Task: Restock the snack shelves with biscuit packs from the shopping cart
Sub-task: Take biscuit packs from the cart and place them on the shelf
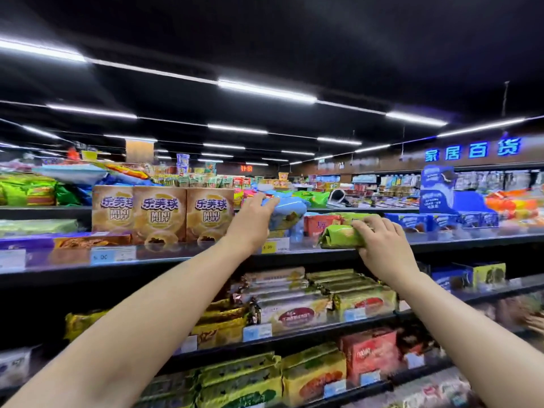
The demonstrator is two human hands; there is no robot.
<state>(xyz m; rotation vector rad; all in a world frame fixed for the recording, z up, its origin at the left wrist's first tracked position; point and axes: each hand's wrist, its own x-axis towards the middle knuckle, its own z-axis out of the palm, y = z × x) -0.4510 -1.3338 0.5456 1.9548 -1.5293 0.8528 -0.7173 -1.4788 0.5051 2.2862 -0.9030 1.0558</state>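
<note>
Reaching up to the top shelf (176,256) with both arms. Gripping a green pack (338,236) in the right hand (382,248), fingers (371,224) curled over its top and right end, thumb side underneath, the pack lying lengthwise right at the front lip and just ahead of a red pack (319,224). Laying the left hand (251,222) over the left end of a blue pack (287,212), fingers fairly straight across the top, thumb hidden; cannot tell whether holding it or only steadying it. Keeping that blue pack just right of three tan boxes (160,213), near the green one but apart from it. No sight of the shopping cart from here. Judged as mid-placement, with neither pack clearly settled. Biggest risk: letting go of the green pack while so far forward, which would likely tip it over the lip and drop it past the price tags (268,247) onto the lower shelves (294,334). Second: shoving it back too hard and knocking the red pack flat or askew. Third: pressing down on the soft blue pack and crushing the biscuits inside, or lifting the hand off and seeing it slide forward if perched on uneven stock. Also worth minding: working both hands at once at full reach, with little control over either.
</note>
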